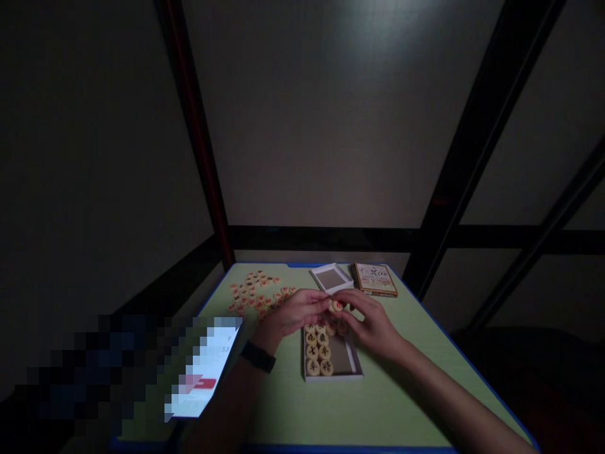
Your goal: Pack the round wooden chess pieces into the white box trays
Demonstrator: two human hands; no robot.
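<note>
My left hand (290, 315) and my right hand (371, 321) meet over the far end of a shallow white box (354, 362). Together their fingertips pinch a round wooden game piece (337, 306) with a red mark. The box holds rows of similar pale discs (319, 350) with dark marks along its left side. A black band sits on my left wrist.
Several loose discs with red and dark marks (255, 293) lie on the green table (378, 403) at the far left. An empty white lid (332, 277) and a printed box (375, 279) lie at the far edge. A lit phone screen (203, 372) stands at the near left.
</note>
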